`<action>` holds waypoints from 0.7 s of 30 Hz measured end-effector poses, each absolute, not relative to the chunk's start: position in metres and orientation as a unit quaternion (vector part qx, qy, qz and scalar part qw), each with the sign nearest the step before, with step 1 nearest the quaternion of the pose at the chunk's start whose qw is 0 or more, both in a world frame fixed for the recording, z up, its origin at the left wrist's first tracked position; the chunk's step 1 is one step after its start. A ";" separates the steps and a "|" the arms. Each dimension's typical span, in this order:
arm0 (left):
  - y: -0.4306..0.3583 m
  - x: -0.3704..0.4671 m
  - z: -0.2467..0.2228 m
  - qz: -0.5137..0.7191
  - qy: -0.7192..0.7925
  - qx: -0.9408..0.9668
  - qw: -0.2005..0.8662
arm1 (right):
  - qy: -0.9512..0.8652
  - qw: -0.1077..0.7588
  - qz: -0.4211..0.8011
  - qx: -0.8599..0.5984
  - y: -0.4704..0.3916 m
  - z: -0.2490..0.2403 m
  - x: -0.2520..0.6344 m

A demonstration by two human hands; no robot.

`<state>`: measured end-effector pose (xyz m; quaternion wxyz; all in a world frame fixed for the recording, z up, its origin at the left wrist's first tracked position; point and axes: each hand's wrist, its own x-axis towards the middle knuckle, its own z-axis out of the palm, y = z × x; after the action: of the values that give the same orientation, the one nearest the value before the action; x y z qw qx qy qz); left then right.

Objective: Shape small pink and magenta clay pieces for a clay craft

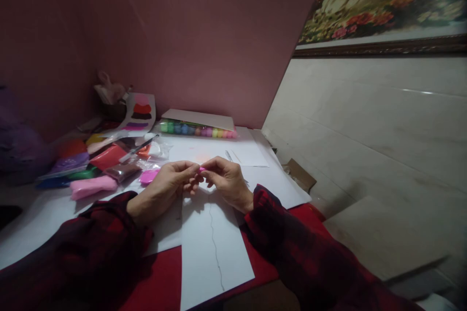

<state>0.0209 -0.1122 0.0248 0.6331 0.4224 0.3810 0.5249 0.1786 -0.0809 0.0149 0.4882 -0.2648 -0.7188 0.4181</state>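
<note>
A small piece of pink clay (202, 169) is pinched between the fingertips of both hands. My left hand (166, 187) grips it from the left, thumb and fingers closed. From the right, my right hand (229, 182) holds its other side between thumb and forefinger. Below the hands lies a white paper sheet (215, 252) with a wavy dark line running down it. Close to my left hand is a bright pink clay lump (149, 176) on the left. A pen-like metal tool (228, 156) rests just beyond my right hand.
Several bagged clay packets (109, 157) are heaped at the left. At the back, a pack of colored clay (197, 129) sits under a white board. A sheet with color patches (140, 114) leans at the back left. The red-covered table's edge (266, 267) is near me.
</note>
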 end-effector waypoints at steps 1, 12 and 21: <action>-0.112 0.021 0.025 0.522 0.383 0.423 0.634 | -0.720 0.488 0.418 -0.263 -0.081 0.015 0.179; -0.113 0.022 0.027 0.550 0.396 0.444 0.586 | -0.655 0.508 0.495 -0.261 -0.076 0.017 0.177; -0.113 0.021 0.027 0.563 0.406 0.424 0.582 | -0.607 0.536 0.499 -0.309 -0.073 0.018 0.178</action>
<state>0.0209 -0.1127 0.0266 0.5815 0.4244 0.4057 0.5631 0.1778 -0.0726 0.0179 0.5363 -0.3087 -0.6067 0.4990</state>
